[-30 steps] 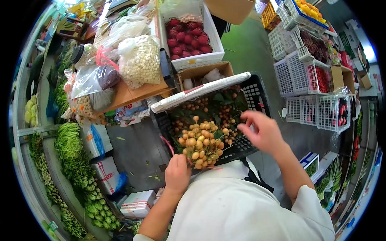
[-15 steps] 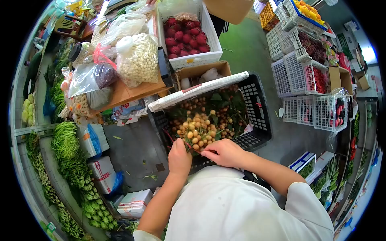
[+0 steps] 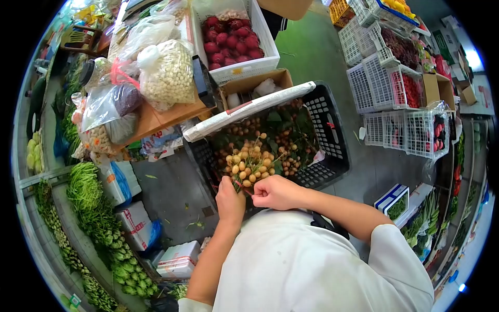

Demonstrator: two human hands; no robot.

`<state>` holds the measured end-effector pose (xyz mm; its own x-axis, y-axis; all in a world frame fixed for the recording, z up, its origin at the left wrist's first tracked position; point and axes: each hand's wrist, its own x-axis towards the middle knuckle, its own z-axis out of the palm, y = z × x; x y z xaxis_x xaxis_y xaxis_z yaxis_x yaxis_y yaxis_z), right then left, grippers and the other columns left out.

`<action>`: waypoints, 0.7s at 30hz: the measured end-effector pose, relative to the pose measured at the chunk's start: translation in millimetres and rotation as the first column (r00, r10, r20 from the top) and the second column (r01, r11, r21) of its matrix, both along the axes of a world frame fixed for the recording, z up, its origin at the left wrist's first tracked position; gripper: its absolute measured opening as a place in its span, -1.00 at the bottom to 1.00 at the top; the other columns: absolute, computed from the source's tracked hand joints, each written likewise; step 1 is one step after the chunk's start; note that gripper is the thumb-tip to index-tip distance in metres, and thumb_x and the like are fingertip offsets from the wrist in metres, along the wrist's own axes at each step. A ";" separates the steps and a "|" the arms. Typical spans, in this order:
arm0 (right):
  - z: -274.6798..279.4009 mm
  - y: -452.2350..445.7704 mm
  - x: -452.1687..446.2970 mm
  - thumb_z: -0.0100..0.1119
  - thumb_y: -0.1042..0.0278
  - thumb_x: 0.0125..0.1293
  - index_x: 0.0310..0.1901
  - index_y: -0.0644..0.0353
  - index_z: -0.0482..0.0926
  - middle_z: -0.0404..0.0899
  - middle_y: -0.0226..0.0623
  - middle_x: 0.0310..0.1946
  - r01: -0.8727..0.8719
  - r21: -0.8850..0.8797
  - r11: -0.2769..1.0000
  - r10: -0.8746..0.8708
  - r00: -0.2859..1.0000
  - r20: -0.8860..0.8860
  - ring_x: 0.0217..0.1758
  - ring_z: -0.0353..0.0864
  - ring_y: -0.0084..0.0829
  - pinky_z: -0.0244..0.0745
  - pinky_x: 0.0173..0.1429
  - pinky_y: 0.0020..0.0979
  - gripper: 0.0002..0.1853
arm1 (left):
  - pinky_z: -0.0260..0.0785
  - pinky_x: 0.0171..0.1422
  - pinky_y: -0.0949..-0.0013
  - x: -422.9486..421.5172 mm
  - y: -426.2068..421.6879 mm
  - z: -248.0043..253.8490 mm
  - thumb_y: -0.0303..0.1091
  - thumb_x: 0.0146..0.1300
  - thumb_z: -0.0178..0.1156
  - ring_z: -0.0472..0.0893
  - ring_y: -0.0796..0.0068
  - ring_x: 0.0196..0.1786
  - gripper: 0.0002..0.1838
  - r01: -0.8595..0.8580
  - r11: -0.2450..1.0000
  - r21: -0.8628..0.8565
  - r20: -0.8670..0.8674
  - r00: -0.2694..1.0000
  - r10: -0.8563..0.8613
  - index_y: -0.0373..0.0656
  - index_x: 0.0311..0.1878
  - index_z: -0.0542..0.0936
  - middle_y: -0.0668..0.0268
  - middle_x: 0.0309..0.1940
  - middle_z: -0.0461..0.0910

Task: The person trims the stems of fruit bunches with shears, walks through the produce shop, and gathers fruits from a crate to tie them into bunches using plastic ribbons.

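Observation:
A bunch of round yellow-brown fruit [image 3: 249, 164] hangs over the near edge of a black plastic crate [image 3: 332, 135]. My left hand [image 3: 230, 200] is closed round the stem end of the bunch, at its near left side. Pinched in my right hand [image 3: 275, 192] is a thin red tie [image 3: 246, 191], which runs across to the stems by my left hand. More fruit with dark green leaves [image 3: 283, 125] lies in the crate beyond the bunch. A white foam strip [image 3: 249, 110] rests across the crate's far side.
A white crate of dark red fruit [image 3: 234, 44] stands beyond. Bagged goods [image 3: 166, 73] sit on a wooden table at the left. Green vegetables [image 3: 99, 208] line the left shelf. Stacked white baskets [image 3: 377, 86] stand at the right, and white boxes [image 3: 136, 226] on the floor.
My right hand has come from over the crate's right side to beside my left hand and closed on the red tie. The fruit bunch now sits lower, over the crate. The view has shifted slightly.

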<state>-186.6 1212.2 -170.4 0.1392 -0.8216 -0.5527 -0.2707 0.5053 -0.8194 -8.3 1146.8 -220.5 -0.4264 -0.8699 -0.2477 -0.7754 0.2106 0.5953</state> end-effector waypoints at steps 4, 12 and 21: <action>-6.1 6.5 3.2 0.30 0.23 0.32 -0.40 0.31 0.62 0.60 -0.24 -0.57 0.084 0.050 0.995 -0.087 0.994 0.064 -0.48 0.54 -0.47 0.46 -0.32 -0.32 -0.72 | 0.48 -0.01 -0.15 -2.2 1.1 -8.5 -0.52 0.19 0.34 0.61 -0.32 -0.05 -0.68 -0.033 0.999 0.038 0.032 0.999 0.032 -0.27 -0.12 0.38 -0.15 -0.15 0.61; -38.4 3.9 -1.4 0.29 0.20 0.37 -0.41 0.25 0.68 0.67 -0.41 -0.56 0.352 0.252 0.901 -0.397 0.904 0.156 -0.56 0.52 -0.62 0.42 -0.43 -0.47 -0.71 | 0.52 -0.02 -0.16 3.1 1.4 -21.4 -0.50 0.22 0.33 0.64 -0.31 -0.06 -0.65 -0.006 0.999 0.043 0.134 0.991 0.001 -0.29 -0.05 0.37 -0.17 -0.14 0.61; -53.7 -26.1 -2.7 0.27 0.15 0.46 -0.32 0.32 0.74 0.76 -0.36 -0.45 0.300 0.176 0.938 -0.314 0.948 0.058 -0.52 0.57 -0.61 0.48 -0.39 -0.46 -0.65 | 0.47 0.12 -0.13 7.8 8.1 -28.5 -0.35 0.28 0.32 0.57 -0.31 0.02 -0.60 0.179 0.972 0.153 0.094 0.976 -0.194 -0.32 0.00 0.34 -0.21 -0.07 0.50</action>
